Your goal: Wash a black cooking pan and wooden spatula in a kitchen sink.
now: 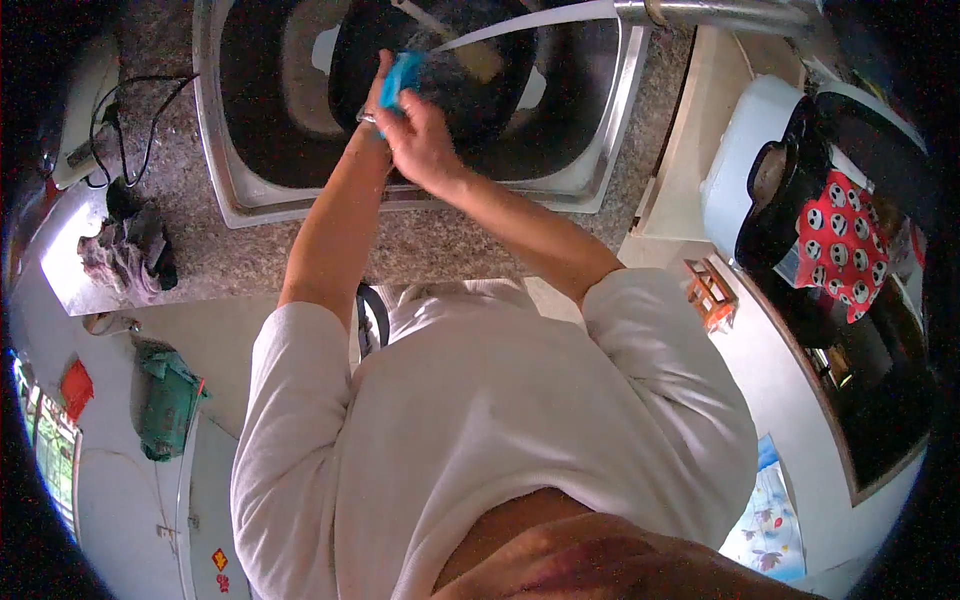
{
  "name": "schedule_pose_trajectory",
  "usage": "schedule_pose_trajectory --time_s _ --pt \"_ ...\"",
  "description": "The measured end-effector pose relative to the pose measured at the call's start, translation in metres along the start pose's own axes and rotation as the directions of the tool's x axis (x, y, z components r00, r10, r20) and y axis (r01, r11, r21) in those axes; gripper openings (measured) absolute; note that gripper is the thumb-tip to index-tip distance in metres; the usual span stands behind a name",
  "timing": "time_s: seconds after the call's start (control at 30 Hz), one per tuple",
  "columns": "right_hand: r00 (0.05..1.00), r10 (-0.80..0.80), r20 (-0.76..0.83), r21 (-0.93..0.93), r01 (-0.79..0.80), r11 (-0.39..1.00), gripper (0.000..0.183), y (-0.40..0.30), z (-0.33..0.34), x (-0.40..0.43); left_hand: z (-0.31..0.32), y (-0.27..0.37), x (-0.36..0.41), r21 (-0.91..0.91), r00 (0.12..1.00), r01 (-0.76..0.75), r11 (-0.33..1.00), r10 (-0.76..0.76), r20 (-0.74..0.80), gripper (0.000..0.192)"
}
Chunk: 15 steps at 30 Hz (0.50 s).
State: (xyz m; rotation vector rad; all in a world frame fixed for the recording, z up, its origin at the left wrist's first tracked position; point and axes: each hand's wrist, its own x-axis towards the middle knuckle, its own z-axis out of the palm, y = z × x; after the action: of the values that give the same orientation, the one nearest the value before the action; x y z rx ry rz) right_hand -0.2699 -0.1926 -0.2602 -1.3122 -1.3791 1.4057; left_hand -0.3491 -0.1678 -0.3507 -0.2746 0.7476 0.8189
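Observation:
My left hand (pixel 378 94), with a bracelet at the wrist, reaches over a steel sink (pixel 247 201) and holds a bright blue cloth or sponge (pixel 400 77). From the other side my right hand (pixel 426 142) grips the same blue piece, its fingers partly hidden. Beneath both hands a dark round pan (pixel 352 45) sits in the basin. Inside it a pale-handled tool (pixel 424 19) can be seen, its far end blurred. A white stream of water (pixel 536 21) runs from a metal faucet (pixel 712 13) towards the pan, near the blue piece.
A speckled countertop (pixel 450 244) borders the sink in front of my body. To the left are a crumpled dark cloth (pixel 131 259) and a black cable (pixel 154 124). On the right stand a light blue container (pixel 742 142) and a red patterned cloth item (pixel 840 232).

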Motion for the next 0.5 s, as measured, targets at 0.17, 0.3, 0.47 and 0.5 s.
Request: schedule_pose_trajectory --time_s 0.17,0.3,0.47,0.5 --pt "0.992 -0.028 -0.123 -0.696 -0.066 0.715 0.016 0.056 -0.05 0.048 0.062 -0.016 0.001 0.482 0.724 0.152 0.863 0.235 -0.649 0.045" --pt "0.898 0.378 -0.223 -0.845 -0.372 0.384 0.019 0.095 -0.09 0.076 0.028 -0.012 -0.006 0.811 0.823 0.2 0.549 0.356 -0.443 0.048" --pt "0.961 0.235 0.143 -0.905 0.031 0.424 0.048 0.104 -0.067 0.048 0.01 -0.007 0.001 0.674 0.814 -0.062 0.736 0.428 -0.393 0.051" --pt "0.974 0.194 0.12 -0.902 0.025 0.431 0.044 0.101 -0.072 0.05 0.007 -0.009 0.002 0.676 0.812 -0.063 0.734 0.431 -0.393 0.051"
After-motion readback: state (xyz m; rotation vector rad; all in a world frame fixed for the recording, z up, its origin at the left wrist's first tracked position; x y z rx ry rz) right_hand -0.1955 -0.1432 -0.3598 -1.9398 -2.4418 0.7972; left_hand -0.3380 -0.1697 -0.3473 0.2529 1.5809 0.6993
